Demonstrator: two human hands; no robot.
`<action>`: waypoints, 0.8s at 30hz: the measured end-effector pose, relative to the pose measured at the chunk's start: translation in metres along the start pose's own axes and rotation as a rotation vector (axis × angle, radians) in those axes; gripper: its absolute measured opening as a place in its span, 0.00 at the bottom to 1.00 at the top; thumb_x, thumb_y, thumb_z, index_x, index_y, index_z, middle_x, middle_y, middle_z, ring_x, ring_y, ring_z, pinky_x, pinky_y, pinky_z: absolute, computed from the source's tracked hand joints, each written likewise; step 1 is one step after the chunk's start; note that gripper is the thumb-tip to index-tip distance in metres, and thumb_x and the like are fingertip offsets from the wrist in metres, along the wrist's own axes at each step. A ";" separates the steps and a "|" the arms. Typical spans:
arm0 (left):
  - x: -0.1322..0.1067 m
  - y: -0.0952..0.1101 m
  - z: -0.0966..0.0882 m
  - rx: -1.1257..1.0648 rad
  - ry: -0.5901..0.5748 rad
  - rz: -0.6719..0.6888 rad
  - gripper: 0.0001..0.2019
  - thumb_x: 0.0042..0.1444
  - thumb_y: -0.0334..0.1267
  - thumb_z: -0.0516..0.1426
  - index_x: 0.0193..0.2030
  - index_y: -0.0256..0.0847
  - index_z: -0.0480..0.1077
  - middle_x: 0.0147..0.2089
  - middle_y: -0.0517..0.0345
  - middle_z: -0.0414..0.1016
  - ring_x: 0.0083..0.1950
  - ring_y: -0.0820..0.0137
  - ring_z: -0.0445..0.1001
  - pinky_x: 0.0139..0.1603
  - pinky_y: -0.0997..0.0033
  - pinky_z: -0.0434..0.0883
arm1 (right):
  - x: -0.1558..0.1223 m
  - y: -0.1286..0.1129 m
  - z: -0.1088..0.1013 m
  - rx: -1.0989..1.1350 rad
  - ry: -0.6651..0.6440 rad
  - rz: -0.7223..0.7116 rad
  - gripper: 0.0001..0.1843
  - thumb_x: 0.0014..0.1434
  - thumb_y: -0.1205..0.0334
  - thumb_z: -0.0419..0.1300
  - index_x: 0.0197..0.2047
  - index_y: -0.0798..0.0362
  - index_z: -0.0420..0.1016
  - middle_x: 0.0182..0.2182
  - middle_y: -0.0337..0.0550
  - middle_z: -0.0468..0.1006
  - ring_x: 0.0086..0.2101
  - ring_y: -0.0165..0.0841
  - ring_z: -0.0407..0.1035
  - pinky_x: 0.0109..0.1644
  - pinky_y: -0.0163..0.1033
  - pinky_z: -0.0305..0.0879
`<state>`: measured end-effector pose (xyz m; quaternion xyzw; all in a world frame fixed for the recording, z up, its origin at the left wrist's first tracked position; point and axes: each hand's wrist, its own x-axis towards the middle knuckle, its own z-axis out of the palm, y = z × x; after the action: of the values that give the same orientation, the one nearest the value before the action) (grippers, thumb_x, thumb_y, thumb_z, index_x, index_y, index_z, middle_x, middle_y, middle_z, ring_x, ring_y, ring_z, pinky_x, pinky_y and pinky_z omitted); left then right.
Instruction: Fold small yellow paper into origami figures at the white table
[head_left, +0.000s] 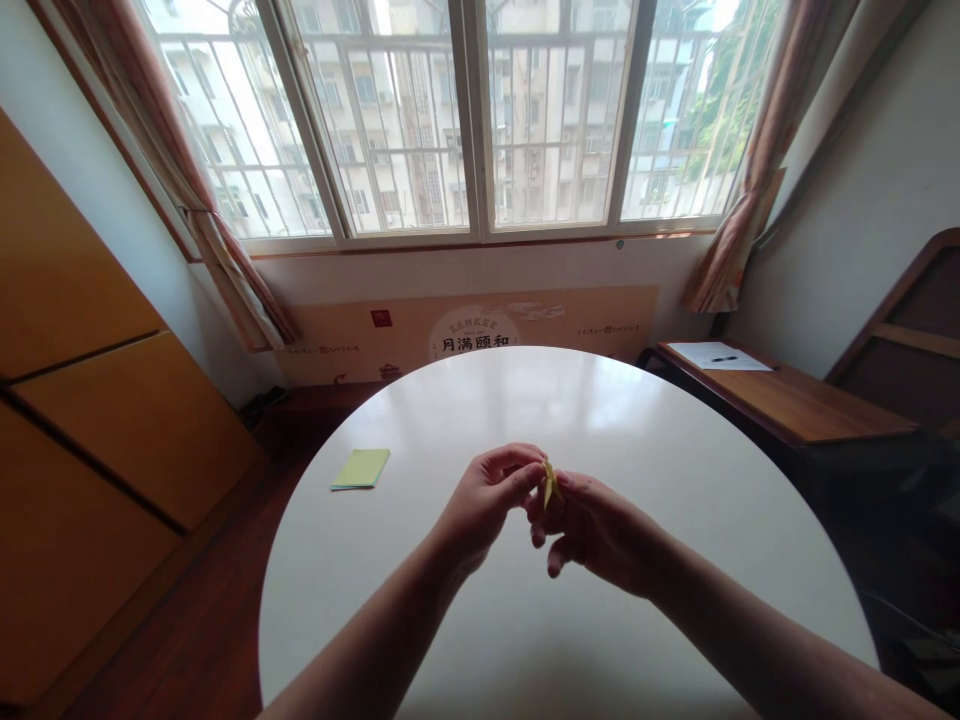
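Note:
Between my two hands is a small piece of folded yellow paper (550, 486), held up above the white round table. My left hand (491, 500) pinches its upper left edge between thumb and fingers. From the other side, the thumb and forefinger of my right hand (600, 525) grip the paper, while the lower fingers of that hand curl loosely beneath. Part of the paper is hidden by the fingertips, so its full shape cannot be made out.
On the white table (360, 600), a stack of square coloured paper (361, 469) lies to the left, yellow-green on top. Beyond the right edge, a wooden side table (832, 405) carries a white sheet (712, 356) and a pen (724, 359). Windows and curtains are behind.

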<state>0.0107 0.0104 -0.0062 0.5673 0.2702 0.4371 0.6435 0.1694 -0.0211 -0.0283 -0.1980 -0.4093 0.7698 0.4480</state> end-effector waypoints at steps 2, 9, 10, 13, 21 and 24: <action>0.000 0.000 -0.001 -0.011 -0.008 0.004 0.12 0.53 0.45 0.66 0.32 0.37 0.75 0.34 0.57 0.73 0.23 0.76 0.69 0.24 0.74 0.66 | 0.000 0.001 -0.001 0.038 -0.016 0.010 0.17 0.63 0.49 0.61 0.40 0.56 0.79 0.32 0.44 0.75 0.32 0.31 0.72 0.27 0.33 0.75; 0.001 -0.001 -0.003 -0.015 -0.026 0.015 0.12 0.52 0.44 0.67 0.31 0.35 0.77 0.44 0.54 0.73 0.26 0.78 0.71 0.25 0.75 0.68 | 0.000 0.003 -0.002 0.098 -0.042 0.010 0.12 0.63 0.56 0.63 0.42 0.56 0.78 0.33 0.43 0.75 0.32 0.31 0.73 0.27 0.33 0.76; 0.000 -0.002 -0.003 -0.016 -0.030 0.008 0.12 0.52 0.44 0.67 0.31 0.35 0.77 0.45 0.53 0.73 0.25 0.78 0.70 0.25 0.75 0.68 | 0.000 0.003 -0.002 0.100 -0.042 0.011 0.11 0.63 0.57 0.63 0.43 0.55 0.78 0.34 0.43 0.75 0.31 0.30 0.73 0.26 0.33 0.76; 0.000 -0.003 -0.003 -0.016 -0.020 -0.021 0.13 0.52 0.45 0.67 0.39 0.37 0.78 0.45 0.51 0.75 0.26 0.76 0.71 0.26 0.74 0.69 | 0.000 0.002 0.000 0.069 -0.019 -0.004 0.10 0.61 0.57 0.65 0.41 0.55 0.77 0.32 0.41 0.75 0.30 0.30 0.72 0.25 0.33 0.75; 0.003 0.006 -0.009 0.084 0.200 0.059 0.14 0.53 0.45 0.65 0.40 0.36 0.79 0.37 0.51 0.76 0.35 0.71 0.71 0.26 0.78 0.68 | -0.001 -0.004 -0.003 -0.374 0.269 -0.271 0.13 0.56 0.54 0.69 0.33 0.55 0.76 0.27 0.41 0.76 0.29 0.31 0.73 0.28 0.34 0.74; 0.002 0.009 -0.010 0.142 0.133 0.069 0.14 0.52 0.44 0.66 0.39 0.35 0.79 0.33 0.53 0.76 0.32 0.72 0.70 0.23 0.79 0.67 | -0.001 -0.007 -0.005 -0.417 0.311 -0.284 0.14 0.56 0.53 0.69 0.33 0.55 0.76 0.27 0.41 0.76 0.29 0.33 0.73 0.28 0.35 0.73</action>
<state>0.0004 0.0172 0.0009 0.5902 0.3232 0.4753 0.5669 0.1769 -0.0180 -0.0255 -0.3420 -0.5087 0.5591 0.5582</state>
